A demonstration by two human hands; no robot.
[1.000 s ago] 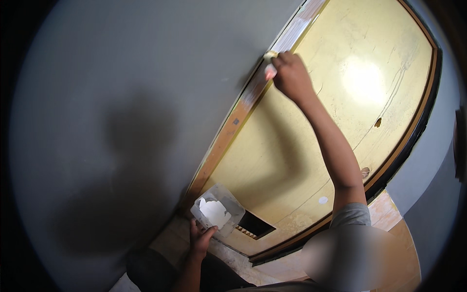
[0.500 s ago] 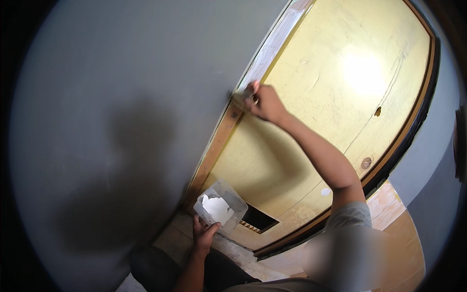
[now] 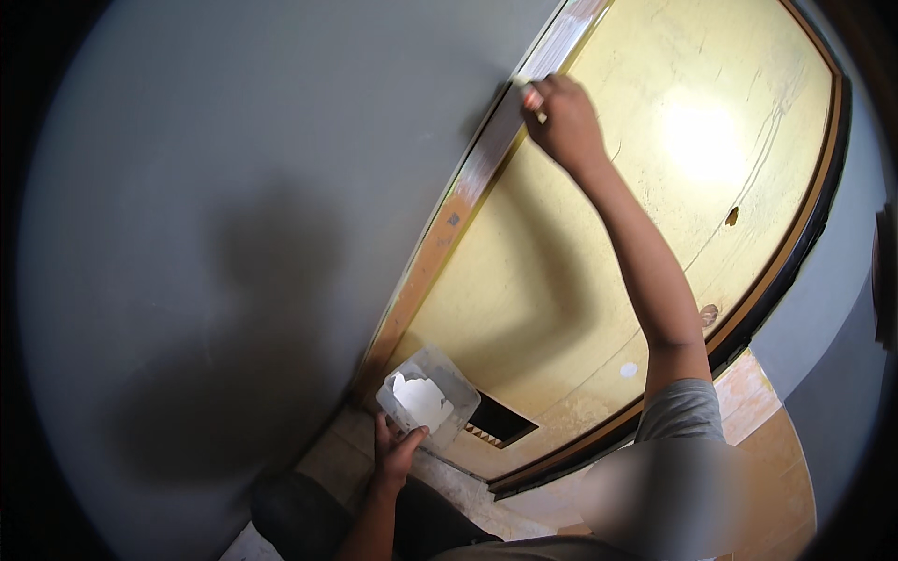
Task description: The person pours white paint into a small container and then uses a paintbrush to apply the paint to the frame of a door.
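My left hand (image 3: 397,451) grips the near side of a translucent plastic tub (image 3: 454,374), thumb over its rim. White paint (image 3: 421,400) lies inside. Higher up, my right hand (image 3: 567,122) is closed round a paintbrush (image 3: 531,97), mostly hidden by the fingers, and holds it against the wooden door frame (image 3: 412,290). The frame's upper stretch carries streaky white paint (image 3: 496,150). Below it the wood is orange-brown with a small dark metal plate.
A yellowish door (image 3: 645,187) fills the right, with a hole, cracks and a dark slot (image 3: 503,419) near its bottom. To the left stands a grey wall (image 3: 168,243) bearing my shadow. Tiled floor (image 3: 468,491) lies below; my dark-clothed leg (image 3: 299,514) is close to the wall.
My right hand has moved up along the frame with the paintbrush, uncovering white streaks above the metal plate. The left hand and tub have hardly shifted.
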